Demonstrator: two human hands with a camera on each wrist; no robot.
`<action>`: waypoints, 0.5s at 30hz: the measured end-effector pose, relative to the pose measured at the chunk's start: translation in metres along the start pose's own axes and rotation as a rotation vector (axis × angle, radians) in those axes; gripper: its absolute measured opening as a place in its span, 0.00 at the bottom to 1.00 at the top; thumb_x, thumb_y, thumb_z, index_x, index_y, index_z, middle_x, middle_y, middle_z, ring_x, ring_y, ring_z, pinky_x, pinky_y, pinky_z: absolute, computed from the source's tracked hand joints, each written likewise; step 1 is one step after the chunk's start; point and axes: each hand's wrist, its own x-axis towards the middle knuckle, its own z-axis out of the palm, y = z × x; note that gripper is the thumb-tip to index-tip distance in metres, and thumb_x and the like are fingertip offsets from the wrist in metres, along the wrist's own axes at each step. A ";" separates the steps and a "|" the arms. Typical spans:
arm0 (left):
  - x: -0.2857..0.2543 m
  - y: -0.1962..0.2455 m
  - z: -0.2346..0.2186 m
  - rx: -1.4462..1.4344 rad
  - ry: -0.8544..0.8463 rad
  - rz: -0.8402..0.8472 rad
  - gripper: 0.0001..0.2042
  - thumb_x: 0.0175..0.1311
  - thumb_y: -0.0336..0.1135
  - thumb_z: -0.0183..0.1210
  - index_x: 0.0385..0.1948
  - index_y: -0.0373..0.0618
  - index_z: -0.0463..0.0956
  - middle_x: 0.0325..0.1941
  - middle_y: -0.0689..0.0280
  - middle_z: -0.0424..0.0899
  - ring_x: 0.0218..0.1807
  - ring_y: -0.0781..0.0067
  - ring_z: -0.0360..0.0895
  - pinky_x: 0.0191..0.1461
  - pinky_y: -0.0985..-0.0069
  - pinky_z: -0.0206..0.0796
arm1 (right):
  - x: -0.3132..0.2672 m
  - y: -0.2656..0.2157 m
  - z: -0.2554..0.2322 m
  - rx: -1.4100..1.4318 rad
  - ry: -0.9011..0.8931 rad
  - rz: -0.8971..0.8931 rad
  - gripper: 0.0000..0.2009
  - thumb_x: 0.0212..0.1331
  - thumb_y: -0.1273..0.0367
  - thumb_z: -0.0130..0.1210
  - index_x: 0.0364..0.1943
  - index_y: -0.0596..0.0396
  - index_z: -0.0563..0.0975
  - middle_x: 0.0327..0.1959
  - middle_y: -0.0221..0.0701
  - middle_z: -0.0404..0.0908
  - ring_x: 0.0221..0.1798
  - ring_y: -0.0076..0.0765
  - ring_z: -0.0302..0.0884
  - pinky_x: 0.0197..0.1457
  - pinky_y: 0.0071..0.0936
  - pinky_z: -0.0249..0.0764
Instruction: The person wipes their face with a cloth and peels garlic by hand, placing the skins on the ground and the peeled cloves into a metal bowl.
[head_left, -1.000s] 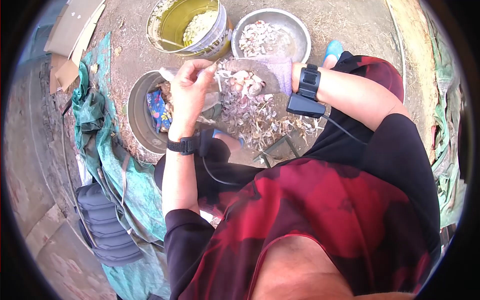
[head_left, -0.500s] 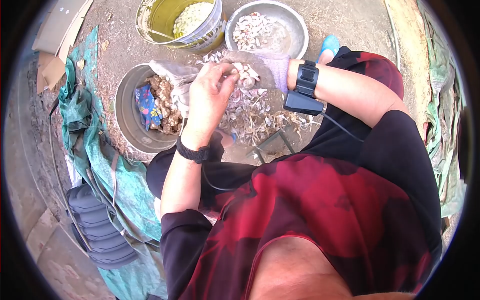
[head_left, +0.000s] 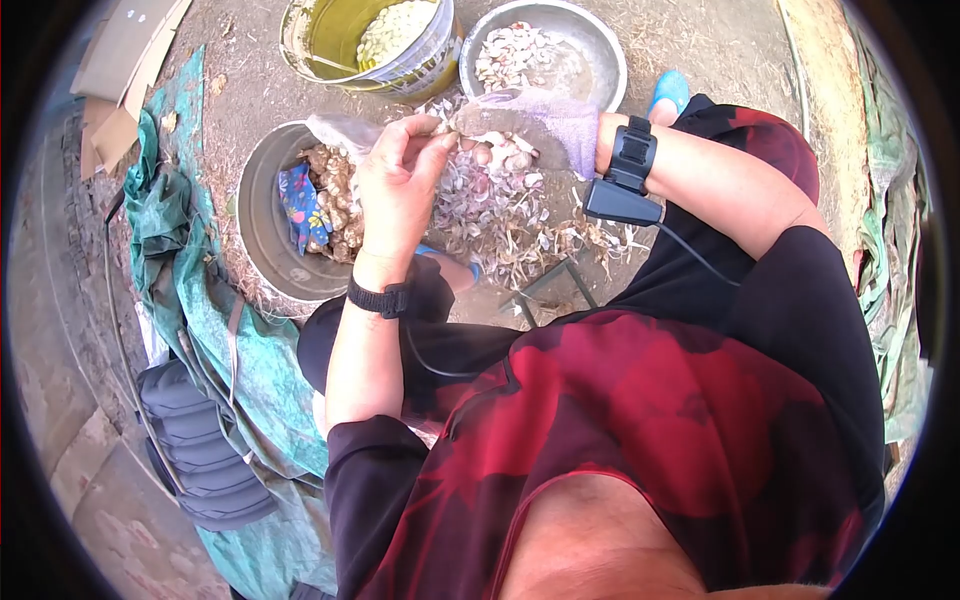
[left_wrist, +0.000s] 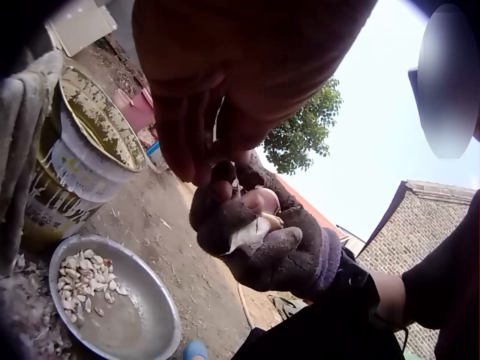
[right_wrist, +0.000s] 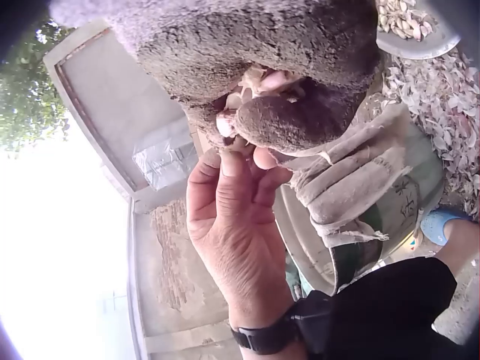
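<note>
Thumb and fingers of my bare left hand [head_left: 398, 195] pinch a small pale garlic piece [head_left: 452, 133] at the fingertips of my right hand [head_left: 530, 125], which wears a dirty grey glove with a lilac cuff. In the left wrist view the gloved fingers curl round several garlic cloves [left_wrist: 264, 201], some white, some pinkish. The right wrist view shows the bare fingertips of my left hand [right_wrist: 247, 240] touching the garlic just under the gloved thumb, with a clove [right_wrist: 225, 124] between the gloved fingers. Exactly which piece the left fingers pinch is partly hidden.
A metal basin [head_left: 612, 75] of cloves and a bucket [head_left: 440, 60] of peeled cloves stand ahead. At left, a round tub [head_left: 262, 250] holds garlic bulbs and a blue floral cloth. Loose skins [head_left: 500, 225] cover the ground between the feet.
My left hand has drawn back slightly from the cloves in the glove to the gloved fingertips. Half a second ago its fingers lay over those cloves. The head view has shifted a little.
</note>
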 end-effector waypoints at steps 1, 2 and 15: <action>0.000 -0.001 0.001 0.007 0.009 0.020 0.08 0.56 0.23 0.62 0.37 0.40 0.78 0.37 0.66 0.82 0.36 0.78 0.80 0.41 0.82 0.72 | -0.003 0.000 0.003 -0.046 0.045 -0.021 0.14 0.64 0.58 0.52 0.43 0.54 0.78 0.30 0.29 0.80 0.21 0.20 0.72 0.22 0.20 0.73; 0.000 0.000 0.002 0.007 0.006 0.020 0.08 0.56 0.23 0.62 0.37 0.40 0.78 0.37 0.66 0.82 0.36 0.78 0.80 0.41 0.82 0.72 | -0.003 0.000 0.002 -0.045 0.047 -0.022 0.14 0.64 0.58 0.52 0.43 0.54 0.78 0.30 0.29 0.80 0.21 0.20 0.72 0.22 0.20 0.73; 0.002 0.011 0.002 0.472 -0.018 0.421 0.10 0.52 0.23 0.64 0.36 0.40 0.79 0.39 0.62 0.80 0.38 0.67 0.80 0.41 0.76 0.73 | 0.002 0.001 -0.003 -0.299 0.140 -0.018 0.12 0.62 0.59 0.52 0.36 0.52 0.81 0.26 0.27 0.80 0.24 0.20 0.73 0.22 0.19 0.70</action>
